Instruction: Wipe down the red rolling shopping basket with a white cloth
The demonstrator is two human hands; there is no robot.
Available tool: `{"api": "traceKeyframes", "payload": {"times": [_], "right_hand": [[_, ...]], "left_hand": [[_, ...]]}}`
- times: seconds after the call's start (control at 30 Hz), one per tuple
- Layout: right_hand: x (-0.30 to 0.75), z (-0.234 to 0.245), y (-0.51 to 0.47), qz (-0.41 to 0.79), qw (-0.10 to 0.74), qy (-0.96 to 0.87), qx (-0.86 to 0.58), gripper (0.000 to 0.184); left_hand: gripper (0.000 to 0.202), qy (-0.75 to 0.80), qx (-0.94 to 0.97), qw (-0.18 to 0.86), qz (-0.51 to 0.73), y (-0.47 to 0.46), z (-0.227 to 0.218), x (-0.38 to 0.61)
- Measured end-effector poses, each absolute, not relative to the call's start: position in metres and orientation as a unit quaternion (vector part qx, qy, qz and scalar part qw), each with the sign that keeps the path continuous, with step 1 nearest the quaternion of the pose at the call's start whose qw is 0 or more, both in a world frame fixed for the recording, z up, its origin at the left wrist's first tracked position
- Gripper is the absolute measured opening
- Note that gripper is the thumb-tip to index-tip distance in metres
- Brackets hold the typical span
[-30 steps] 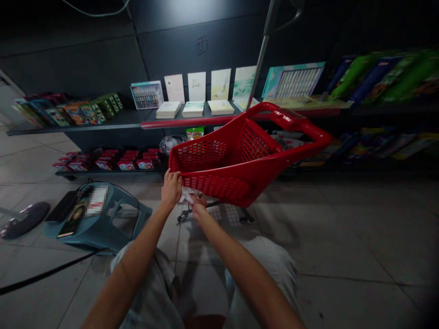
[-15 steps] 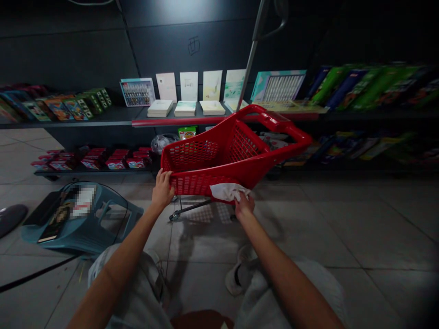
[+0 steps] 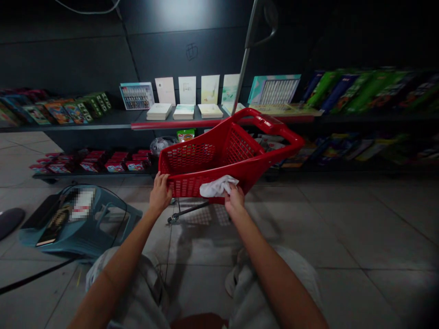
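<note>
In front of me stands a red plastic shopping cart point(image 3: 252, 167) with perforated sides, its handle up at the right. My left hand point(image 3: 160, 192) grips the top rim at the cart's left front corner, fingers curled over the edge. A crumpled white cloth point(image 3: 216, 186) lies against the near outer side of the cart. My right hand point(image 3: 235, 199) is closed on the right end of that cloth, its fingertips partly hidden by the folds. The basket's inside shows no goods.
A dark shelf point(image 3: 113, 119) with books point(image 3: 183, 112), small boxes point(image 3: 65, 110) and green and blue packs point(image 3: 356, 93) runs behind the cart. At the left is a blue-grey plastic stool point(image 3: 89, 233) with things on it. A metal pole point(image 3: 242, 73) rises behind the cart.
My right hand and the cloth have slid left and slightly up along the cart's side. My left hand keeps its hold on the rim. The view has shifted a little.
</note>
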State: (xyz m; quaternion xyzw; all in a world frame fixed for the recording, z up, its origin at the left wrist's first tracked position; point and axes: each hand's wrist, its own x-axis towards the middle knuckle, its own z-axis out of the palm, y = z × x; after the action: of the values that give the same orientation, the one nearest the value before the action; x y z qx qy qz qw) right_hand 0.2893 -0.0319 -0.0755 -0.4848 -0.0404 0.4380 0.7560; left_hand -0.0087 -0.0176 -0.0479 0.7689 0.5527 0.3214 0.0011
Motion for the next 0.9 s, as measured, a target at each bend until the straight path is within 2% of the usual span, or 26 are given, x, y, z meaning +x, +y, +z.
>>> {"api": "traceKeyframes", "payload": {"times": [0.1,0.2,0.3,0.37,0.47,0.53,0.7,0.9], "right_hand": [[0.324,-0.060,-0.029,0.334,0.787,-0.072,-0.513,0.038],[0.349,-0.037,-0.026,0.147,0.801,-0.154,-0.560,0.038],[0.355,-0.011,-0.029,-0.019,0.775,-0.261,-0.576,0.032],[0.349,0.006,-0.035,-0.080,0.745,-0.341,-0.568,0.027],[0.332,0.025,-0.044,-0.116,0.672,-0.471,-0.560,0.022],[0.321,0.031,-0.047,-0.109,0.594,-0.573,-0.554,0.022],[0.300,0.023,-0.043,-0.080,0.413,-0.739,-0.526,0.021],[0.308,0.022,-0.038,-0.101,0.358,-0.747,-0.551,0.021]], "left_hand": [[0.051,0.539,0.775,0.008,0.330,-0.019,-0.049,-0.010],[0.050,0.537,0.769,0.027,0.345,-0.020,-0.050,-0.008],[0.048,0.550,0.755,0.044,0.355,-0.021,-0.051,-0.004],[0.047,0.557,0.748,0.049,0.357,-0.020,-0.051,-0.002],[0.047,0.562,0.744,0.053,0.357,-0.020,-0.051,-0.002],[0.048,0.567,0.743,0.055,0.351,-0.022,-0.049,-0.002],[0.045,0.580,0.743,0.043,0.331,-0.028,-0.042,-0.003],[0.041,0.609,0.749,0.012,0.259,-0.032,-0.032,-0.006]]}}
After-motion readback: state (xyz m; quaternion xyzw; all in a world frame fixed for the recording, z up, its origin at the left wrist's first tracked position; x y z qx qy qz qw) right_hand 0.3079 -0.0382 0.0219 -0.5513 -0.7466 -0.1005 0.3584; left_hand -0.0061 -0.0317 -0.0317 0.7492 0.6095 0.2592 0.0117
